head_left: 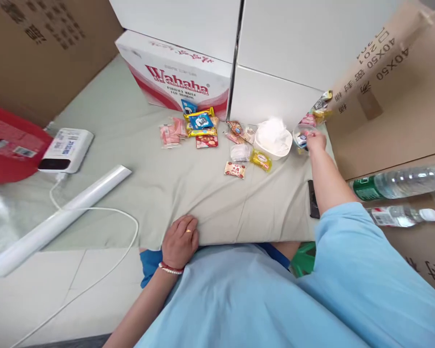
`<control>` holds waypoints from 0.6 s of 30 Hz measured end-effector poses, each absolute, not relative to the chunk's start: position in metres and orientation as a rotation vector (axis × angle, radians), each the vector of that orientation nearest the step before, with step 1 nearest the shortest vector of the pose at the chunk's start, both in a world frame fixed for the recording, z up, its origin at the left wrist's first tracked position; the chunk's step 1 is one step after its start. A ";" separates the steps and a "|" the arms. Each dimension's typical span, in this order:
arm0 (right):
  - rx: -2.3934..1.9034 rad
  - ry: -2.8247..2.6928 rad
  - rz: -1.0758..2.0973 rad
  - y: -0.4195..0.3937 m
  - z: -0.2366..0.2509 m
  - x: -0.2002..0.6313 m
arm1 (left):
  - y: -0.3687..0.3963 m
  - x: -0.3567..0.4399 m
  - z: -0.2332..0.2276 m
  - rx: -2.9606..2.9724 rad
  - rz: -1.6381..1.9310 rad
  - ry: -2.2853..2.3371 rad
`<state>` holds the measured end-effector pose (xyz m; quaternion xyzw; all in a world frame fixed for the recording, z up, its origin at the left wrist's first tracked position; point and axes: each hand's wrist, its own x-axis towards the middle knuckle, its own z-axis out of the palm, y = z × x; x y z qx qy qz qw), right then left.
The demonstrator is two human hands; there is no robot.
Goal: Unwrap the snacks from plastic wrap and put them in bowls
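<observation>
Clear round container (299,131) with small wrapped items inside, at the far right of a cloth-covered desk (210,193), just right of a white bowl (273,151) that holds crumpled white film (271,129). The person's right hand (316,141) reaches out to the container's right side, touching it; whether the fingers pinch the rim or something inside cannot be told. The left hand (180,240) rests palm down at the desk's near edge, relaxed, with fingers slightly bent and a ring on one. Behind the container, more wrapped snacks (321,108) lie near a brown carton (384,96). Left of the bowl are other packets, among them a yellow packet (261,160) and a cream packet (235,169). A dark phone (313,199) lies beside the right forearm.
</observation>
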<state>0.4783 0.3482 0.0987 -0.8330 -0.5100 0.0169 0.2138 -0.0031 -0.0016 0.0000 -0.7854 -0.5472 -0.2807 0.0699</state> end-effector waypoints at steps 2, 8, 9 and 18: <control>-2.374 -1.352 -0.016 0.342 0.094 0.468 | -0.002 -0.003 -0.001 -2.352 -0.876 -1.645; -2.380 -1.402 -0.240 0.332 0.110 0.452 | -0.002 -0.002 -0.004 -2.334 -0.928 -1.656; -2.302 -1.440 -0.269 0.333 0.115 0.450 | -0.002 -0.003 -0.004 -2.340 -0.936 -1.658; -1.464 -2.209 -0.074 0.286 0.125 0.384 | -0.004 -0.003 -0.010 -2.345 -0.963 -1.677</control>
